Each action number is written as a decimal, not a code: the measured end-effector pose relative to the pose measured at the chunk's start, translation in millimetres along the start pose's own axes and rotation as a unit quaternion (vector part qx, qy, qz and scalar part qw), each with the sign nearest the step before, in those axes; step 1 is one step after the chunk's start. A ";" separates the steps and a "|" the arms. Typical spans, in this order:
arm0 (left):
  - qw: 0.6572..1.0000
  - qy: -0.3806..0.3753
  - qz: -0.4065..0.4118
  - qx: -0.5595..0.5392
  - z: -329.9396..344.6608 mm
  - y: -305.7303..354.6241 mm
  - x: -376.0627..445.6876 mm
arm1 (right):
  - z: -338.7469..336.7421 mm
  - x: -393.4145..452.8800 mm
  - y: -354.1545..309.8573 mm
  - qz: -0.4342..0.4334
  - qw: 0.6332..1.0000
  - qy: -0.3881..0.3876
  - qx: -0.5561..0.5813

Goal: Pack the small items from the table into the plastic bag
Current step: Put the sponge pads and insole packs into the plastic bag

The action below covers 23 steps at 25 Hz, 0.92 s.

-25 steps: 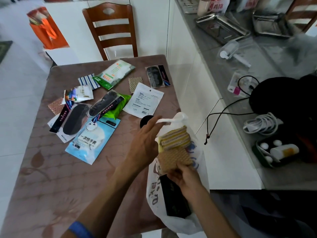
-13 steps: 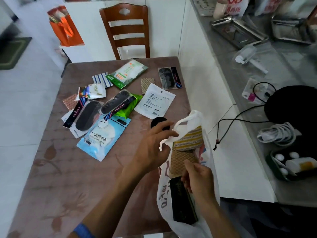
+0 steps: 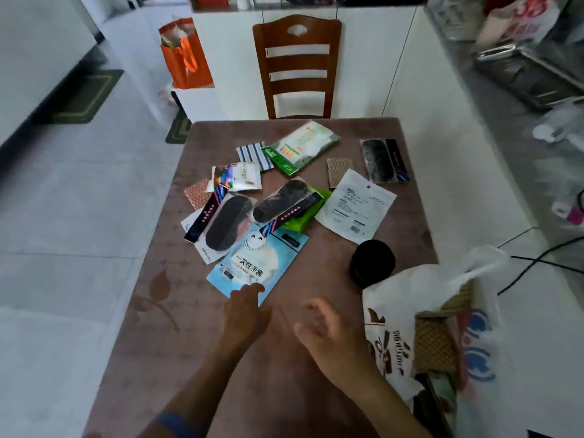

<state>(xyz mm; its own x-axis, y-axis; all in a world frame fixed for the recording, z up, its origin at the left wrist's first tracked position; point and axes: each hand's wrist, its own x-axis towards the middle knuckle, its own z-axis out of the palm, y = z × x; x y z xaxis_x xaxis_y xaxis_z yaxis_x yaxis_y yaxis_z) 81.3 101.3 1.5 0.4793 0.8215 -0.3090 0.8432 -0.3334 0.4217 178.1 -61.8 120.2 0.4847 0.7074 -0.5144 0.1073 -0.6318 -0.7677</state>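
Left hand (image 3: 245, 314) reaching over the brown table (image 3: 164, 327), fingers extended and apart, fingertips touching the near edge of the light-blue glove packet (image 3: 257, 263). Right hand (image 3: 328, 335) hovering just beside it, fingers loosely spread, holding nothing. White plastic bag (image 3: 410, 292) lying at the near right table edge, mouth open, with patterned brown packets (image 3: 434, 346) showing inside. Black round object (image 3: 373, 262) sitting between bag and glove packet. Farther across the table, remaining small items lying scattered: black insole packs (image 3: 252, 213), white pouch (image 3: 355, 210), green-and-white packet (image 3: 300, 147), striped sachet (image 3: 254, 154). Wooden chair (image 3: 298, 64) standing at the far side.
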 end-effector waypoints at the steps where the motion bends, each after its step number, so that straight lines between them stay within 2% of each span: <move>1: 0.998 -0.030 0.006 0.056 0.1 -13.7 29.0 | 13.0 10.2 0.9 0.019 1.000 -0.002 0.003; 3: 0.996 -0.053 -0.018 0.067 1.4 -37.5 83.2 | 36.3 29.1 10.3 0.061 0.998 -0.005 -0.002; 7: 0.999 -0.007 -0.033 0.014 8.6 -65.1 136.6 | 61.4 38.5 50.0 0.121 0.993 0.009 0.006; 9: 0.994 -0.017 -0.040 -0.104 15.0 -62.8 138.4 | 69.3 32.4 63.7 0.155 0.987 0.014 0.030; 11: 0.958 -0.049 -0.079 -0.272 14.6 -54.0 124.1 | 74.7 28.0 67.2 0.164 0.983 0.041 0.077; 13: 0.906 -0.074 -0.097 -0.406 5.2 -42.2 91.1 | 73.3 28.0 63.5 0.161 0.976 0.072 0.124; 16: 0.823 -0.155 -0.119 -0.533 -24.4 -21.2 11.4 | 60.2 26.7 48.5 0.169 0.957 0.070 0.224; 17: 0.810 -0.170 -0.110 -0.551 -35.8 -13.1 -21.3 | 51.5 20.8 39.4 0.148 0.947 0.048 0.281; 18: 0.811 -0.172 -0.094 -0.551 -44.7 -7.8 -49.2 | 41.2 11.9 29.0 0.117 0.934 0.024 0.338; 20: 0.840 -0.169 -0.048 -0.513 -62.5 12.0 -94.4 | 19.8 -8.9 15.7 0.074 0.902 0.021 0.426; 23: 0.867 -0.206 0.051 -0.451 -73.2 53.4 -129.5 | -25.2 -47.1 22.4 0.026 0.890 0.132 0.437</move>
<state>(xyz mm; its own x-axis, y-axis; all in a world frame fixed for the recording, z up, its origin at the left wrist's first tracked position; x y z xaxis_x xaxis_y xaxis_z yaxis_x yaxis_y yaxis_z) 46.4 11.0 126.4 0.7431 0.5119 -0.4309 0.3470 0.2558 0.9023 179.5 -117.3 136.8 0.6687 0.5133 -0.5380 -0.5803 -0.0923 -0.8092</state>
